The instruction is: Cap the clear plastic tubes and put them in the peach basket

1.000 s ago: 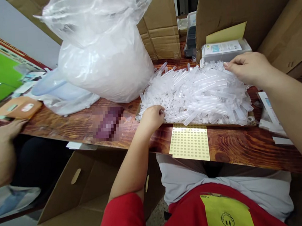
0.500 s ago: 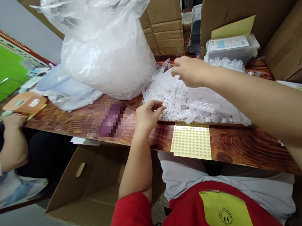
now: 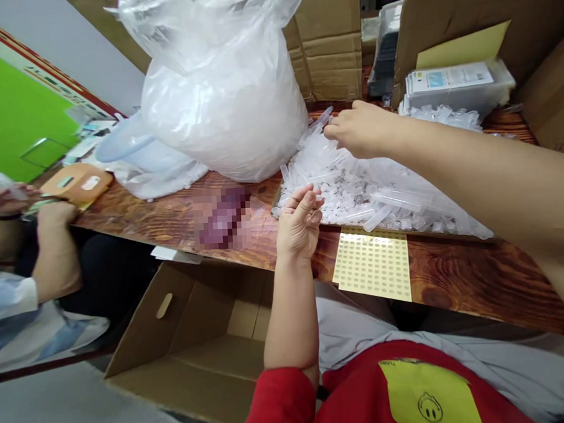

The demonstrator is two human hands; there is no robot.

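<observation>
Reaching: my right arm stretches across from the right edge, forearm low over the pile of clear plastic tubes [image 3: 384, 188], wrist straight, knuckles up.
Right hand: my right hand [image 3: 360, 130] sits at the far left end of the pile, fingers curled in and pinched at the tips against the tubes there; I cannot tell whether a tube is actually caught between them.
Left arm: my left forearm rises nearly upright from my red sleeve [image 3: 281, 402], wrist bent back a little at the near edge of the bench [image 3: 476, 278].
Left hand: my left hand [image 3: 299, 223] is half released, palm turned up toward me, fingers loosely spread and bent; the fingertips [image 3: 312, 194] meet the near left edge of the pile, and something small and clear may lie against them, too blurred to call.
Tubes: slim, see-through, lying every which way in a long heap on the bench, with small clear caps scattered along its near edge.
Sticker sheet: a yellow sheet of round dots [image 3: 372, 265] lies flat on the bench, just in front of the pile and right of my left hand.
Bag: a big clear plastic bag [image 3: 225, 95], full and white-looking, stands on the bench just left of the pile.
Box: an open cardboard box [image 3: 198, 340] stands on the floor below the bench, left of my left arm.
Neighbour: another person's hands [image 3: 53, 215] are at the far left end of the bench, well apart from mine.
</observation>
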